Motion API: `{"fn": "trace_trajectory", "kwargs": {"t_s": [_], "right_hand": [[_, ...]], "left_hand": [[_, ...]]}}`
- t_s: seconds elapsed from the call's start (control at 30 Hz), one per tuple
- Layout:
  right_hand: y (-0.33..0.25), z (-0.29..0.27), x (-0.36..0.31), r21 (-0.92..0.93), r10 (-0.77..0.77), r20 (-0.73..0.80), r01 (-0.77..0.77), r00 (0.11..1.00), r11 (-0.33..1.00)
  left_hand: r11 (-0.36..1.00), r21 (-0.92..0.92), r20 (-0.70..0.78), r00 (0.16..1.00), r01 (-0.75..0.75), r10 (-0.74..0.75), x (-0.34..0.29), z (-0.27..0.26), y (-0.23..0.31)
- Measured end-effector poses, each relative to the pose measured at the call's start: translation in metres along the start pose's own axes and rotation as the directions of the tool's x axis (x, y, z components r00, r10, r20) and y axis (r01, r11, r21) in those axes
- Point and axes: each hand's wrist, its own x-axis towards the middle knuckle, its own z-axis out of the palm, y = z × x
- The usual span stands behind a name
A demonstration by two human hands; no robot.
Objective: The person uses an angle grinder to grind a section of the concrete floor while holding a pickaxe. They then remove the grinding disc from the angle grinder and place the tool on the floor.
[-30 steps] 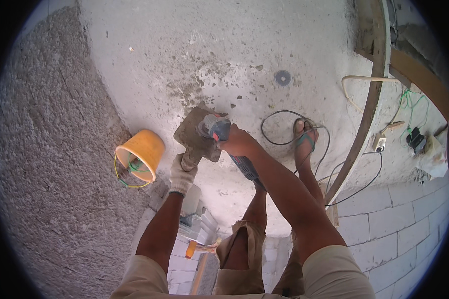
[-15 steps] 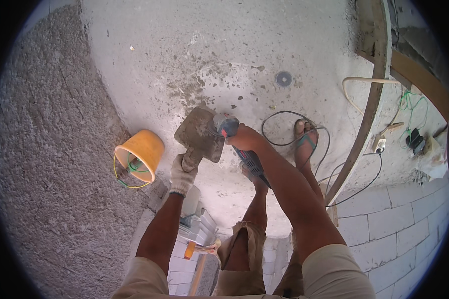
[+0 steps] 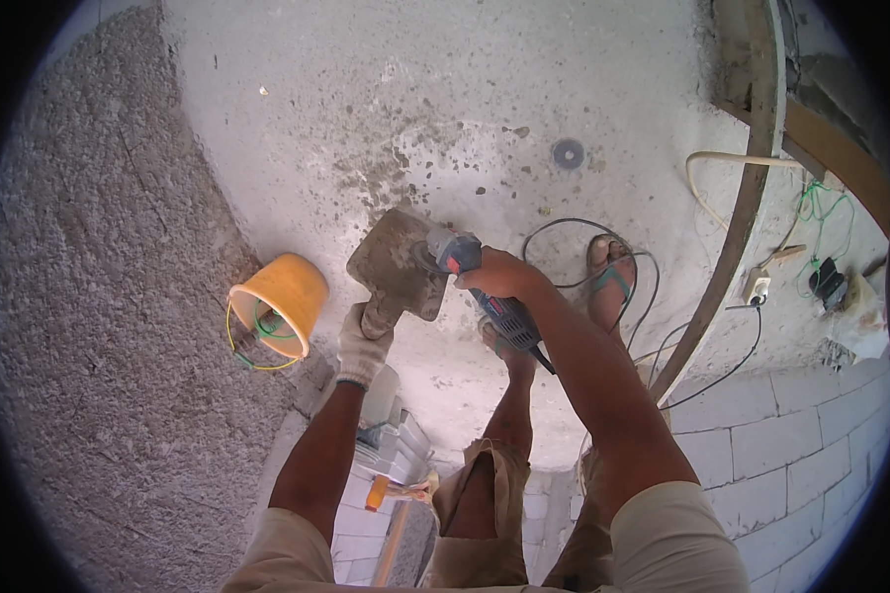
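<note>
My left hand (image 3: 363, 348), in a white knitted glove, is closed round the neck of a mud-coated shovel (image 3: 394, 267). Its broad, squarish blade lies beyond the glove; whether a shaft continues past my hand cannot be seen. Bare, my right hand (image 3: 496, 274) grips an angle grinder (image 3: 504, 318) with a dark blue body and a grey head. The grinder head is at the right side of the shovel blade, its disc edge against or just over the surface; contact is hard to make out. A black cord trails from the grinder's rear.
Left of the shovel, an orange bucket (image 3: 285, 296) lies tilted with cord inside. A loose disc (image 3: 568, 153) rests on the concrete floor. Cable loops (image 3: 638, 272) lie around my right foot (image 3: 611, 282). Further right are a wooden beam (image 3: 740, 222) and a white socket (image 3: 756, 288).
The grinder has tilted slightly, its rear end shifting right with my right forearm. My left hand keeps hold of the shovel, which has barely moved.
</note>
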Motion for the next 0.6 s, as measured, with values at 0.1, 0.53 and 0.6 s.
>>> {"fn": "trace_trajectory", "kwargs": {"t_s": [0.1, 0.53, 0.6], "right_hand": [[-0.003, -0.001, 0.010, -0.051, 0.011, 0.017, -0.010, 1.000, 0.999], [0.035, 0.000, 0.014, -0.006, 0.025, -0.059, -0.025, 0.998, 1.000], [0.030, -0.008, 0.029, -0.002, -0.022, -0.014, 0.022, 1.000, 1.000]], "left_hand": [[0.990, -0.119, 0.028, 0.997, 0.069, -0.066, 0.003, 0.002, -0.032], [0.999, -0.046, 0.016, 1.000, 0.028, -0.027, 0.000, 0.001, 0.000], [0.999, -0.035, 0.028, 0.999, 0.034, -0.033, 0.001, 0.001, 0.005]]}}
